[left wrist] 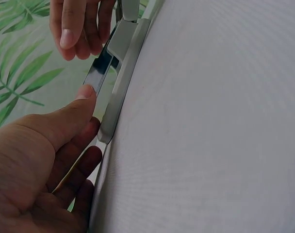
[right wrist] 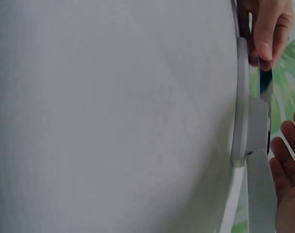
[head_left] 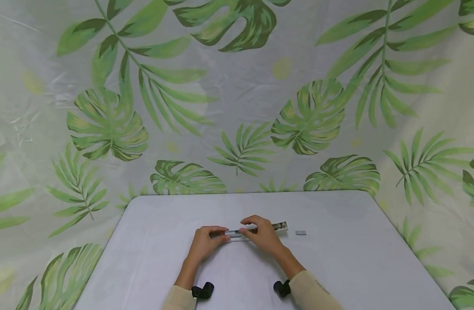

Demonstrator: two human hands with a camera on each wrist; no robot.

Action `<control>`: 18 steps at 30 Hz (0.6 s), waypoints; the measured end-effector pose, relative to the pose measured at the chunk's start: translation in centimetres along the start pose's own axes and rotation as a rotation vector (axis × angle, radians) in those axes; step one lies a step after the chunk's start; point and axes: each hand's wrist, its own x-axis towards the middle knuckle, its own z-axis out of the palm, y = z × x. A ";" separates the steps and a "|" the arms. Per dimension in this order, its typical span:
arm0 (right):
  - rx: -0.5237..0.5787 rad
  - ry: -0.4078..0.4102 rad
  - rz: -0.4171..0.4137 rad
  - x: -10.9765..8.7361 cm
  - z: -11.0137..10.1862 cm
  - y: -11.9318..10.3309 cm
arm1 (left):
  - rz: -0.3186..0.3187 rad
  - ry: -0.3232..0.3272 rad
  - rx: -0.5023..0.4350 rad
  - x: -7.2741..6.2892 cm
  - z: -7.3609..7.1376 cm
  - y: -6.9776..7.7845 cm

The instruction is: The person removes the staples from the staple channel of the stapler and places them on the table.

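A white stapler point(head_left: 280, 226) lies along the table, its cover swung back to the right and its dark metal staple rail point(left wrist: 97, 73) exposed. My left hand point(head_left: 206, 243) pinches the free tip of that rail between thumb and fingers, above the light base point(left wrist: 119, 97). Over the stapler's middle is my right hand point(head_left: 265, 236), thumb and index finger spread apart. In the right wrist view its fingers point(right wrist: 283, 150) look loosely bent beside the hinge end, gripping nothing that I can see. A short grey strip of staples point(head_left: 300, 233) rests to the right of the stapler.
The table point(head_left: 338, 267) wears a white covering and has rounded far corners. Behind it hangs a leaf-patterned curtain point(head_left: 237, 107). Black wrist cameras point(head_left: 203, 291) sit at both cuffs.
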 end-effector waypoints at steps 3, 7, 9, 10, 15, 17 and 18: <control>-0.007 -0.007 -0.017 0.1 0.5 -0.3 | 0.004 -0.002 -0.001 0.0 -0.1 0.1; -0.032 -0.012 -0.045 0.2 1.1 -0.5 | 0.024 0.005 0.000 0.0 -0.1 0.0; -0.040 -0.018 -0.056 0.2 1.4 -0.5 | 0.030 0.008 -0.001 0.0 -0.1 -0.1; -0.045 -0.022 -0.063 0.2 1.5 -0.5 | 0.031 0.007 -0.002 0.0 -0.1 -0.1; -0.099 -0.040 -0.090 0.3 1.9 -0.4 | 0.033 0.001 -0.006 0.1 -0.1 -0.3; -0.121 -0.048 -0.095 0.3 2.0 -0.4 | 0.031 0.001 -0.008 0.1 -0.1 -0.3; -0.125 -0.052 -0.096 0.3 2.0 -0.4 | 0.030 0.001 -0.010 0.1 -0.1 -0.3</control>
